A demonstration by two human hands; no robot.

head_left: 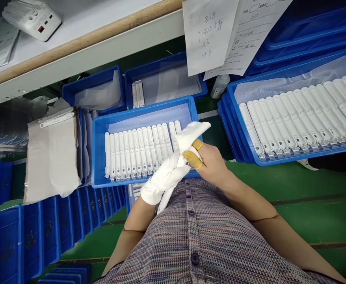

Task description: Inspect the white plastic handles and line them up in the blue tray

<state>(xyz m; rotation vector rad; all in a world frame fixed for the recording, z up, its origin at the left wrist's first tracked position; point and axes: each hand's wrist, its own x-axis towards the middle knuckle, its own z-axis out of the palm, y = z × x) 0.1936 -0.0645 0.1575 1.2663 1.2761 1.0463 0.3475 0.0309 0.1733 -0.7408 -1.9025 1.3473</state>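
My left hand (164,181) wears a white glove and is closed around a long white plastic strip (164,201), whose upper end is hidden. My right hand (205,159) has yellow finger cots on two fingers and pinches a white cloth (190,136) against that strip. Both hands are over the near edge of a blue plastic tray (97,157). In that tray, several white plastic strips (137,152) lie side by side on a clear liner. A larger blue tray (238,118) on the right holds a long row of similar strips (297,116).
Two smaller blue trays (164,77) stand behind, one holding a few strips. Handwritten paper notes (208,35) hang at the top. A grey paper pad (50,157) lies left, and a row of blue bins (63,225) runs lower left. A small bottle (220,86) stands between trays.
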